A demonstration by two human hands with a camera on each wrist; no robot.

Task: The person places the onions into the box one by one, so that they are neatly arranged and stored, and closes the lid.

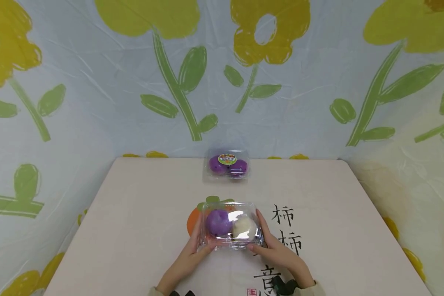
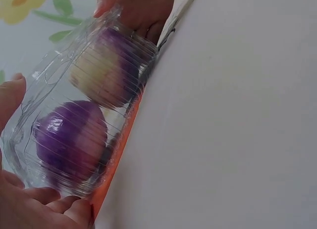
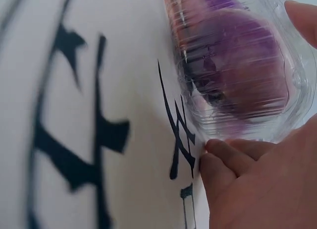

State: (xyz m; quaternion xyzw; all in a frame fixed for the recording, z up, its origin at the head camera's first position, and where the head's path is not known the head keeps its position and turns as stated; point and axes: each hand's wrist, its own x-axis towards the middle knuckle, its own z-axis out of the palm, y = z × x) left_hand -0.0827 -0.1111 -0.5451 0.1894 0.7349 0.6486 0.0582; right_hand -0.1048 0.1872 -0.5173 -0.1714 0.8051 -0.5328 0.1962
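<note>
In the head view, a clear plastic clamshell box (image 1: 231, 246) is held near the middle of the table, over the orange persimmon print. Its lid looks closed. Inside lie a round purple fruit-like piece (image 1: 219, 222) and a pale cream one (image 1: 244, 227) beside it. My left hand (image 1: 186, 257) grips the box's left end, thumb at the front edge. The right hand (image 1: 279, 251) grips the other end in the same way. Fingertips reach low along the box side in the left wrist view, by the purple piece (image 2: 72, 140). Whether the box touches the table I cannot tell.
Another clear box (image 1: 227, 174) with purple round pieces and an oval label stands at the table's back edge. Black written characters (image 1: 283, 216) mark the pale tabletop (image 1: 140, 205) on the right. Flower-printed sheets (image 1: 281, 123) hang behind and at both sides.
</note>
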